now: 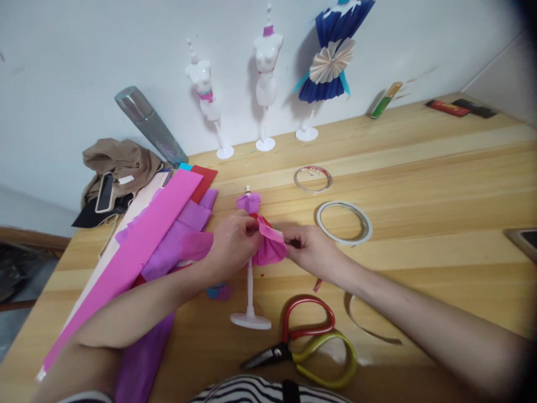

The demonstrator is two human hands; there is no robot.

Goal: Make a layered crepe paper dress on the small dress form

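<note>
A small white mannequin on a stand (250, 291) is upright on the wooden table, dressed in a pink crepe paper top (249, 202) with red at the waist. Around its lower body hangs a pink paper skirt (269, 252). My left hand (237, 238) pinches the skirt near the waist from the left, its fingertips partly hidden. From the other side my right hand (308, 246) grips the skirt's right edge, fingers closed. Below the hands lie scissors (279, 354) with one red and one yellow handle.
Folded pink paper (163, 215) and purple crepe paper (146, 352) lie left. Tape rolls (369, 226) sit right of the mannequin. Along the wall stand two bare mannequins (266, 92), one in a blue pleated dress (321, 92), a spray bottle (151, 126) and a green glue bottle (385, 101).
</note>
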